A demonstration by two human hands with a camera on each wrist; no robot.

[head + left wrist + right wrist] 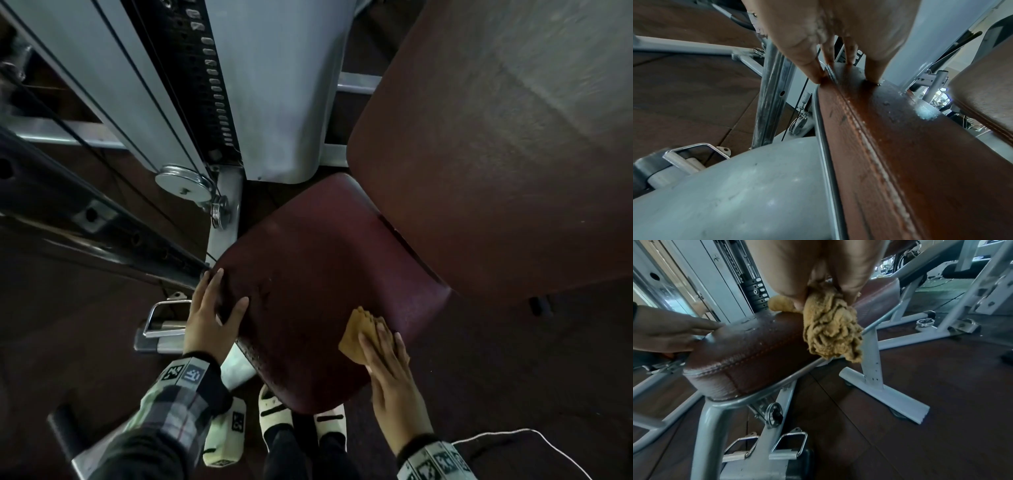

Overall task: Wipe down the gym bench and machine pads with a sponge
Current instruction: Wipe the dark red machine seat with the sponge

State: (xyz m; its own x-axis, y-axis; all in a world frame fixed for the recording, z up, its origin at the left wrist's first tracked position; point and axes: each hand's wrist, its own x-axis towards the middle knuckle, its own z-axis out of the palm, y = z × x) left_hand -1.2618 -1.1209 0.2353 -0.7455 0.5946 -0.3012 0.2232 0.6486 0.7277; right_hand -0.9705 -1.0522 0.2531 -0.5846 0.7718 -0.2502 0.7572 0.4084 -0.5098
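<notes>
Between the two hands lies the maroon seat pad [318, 284], a surface with the left hand [209, 315] at its far-left corner and the right hand [390, 373] at its near-right edge. The hands are well apart. The left hand lies with fingers straight, thumb on top of the pad and fingers along its side. The right hand presses a tan sponge [359, 337] to the pad's edge; the head view shows flat fingers over it, while the right wrist view shows the thumb and fingers [851, 280] closed around the material, which hangs crumpled and looks more like a rag [832, 331] there.

Only the left wrist view shows the stitched seam [863, 126] running along the pad's side, and fingertips [813, 71] touching the pad's corner. Only the right wrist view shows the grey frame leg [869, 356] beyond the right hand, the knob [773, 414] under the seat and two metal handles [789, 446] below it; the head view shows just one handle [164, 322], beside the left hand.

Beyond the right hand, the larger back pad [496, 147] is blurred and cut off by the frame edge. Beyond the left hand stands the weight stack [205, 85]. Both palms fill the top of the wrist views, hiding most of each hand.
</notes>
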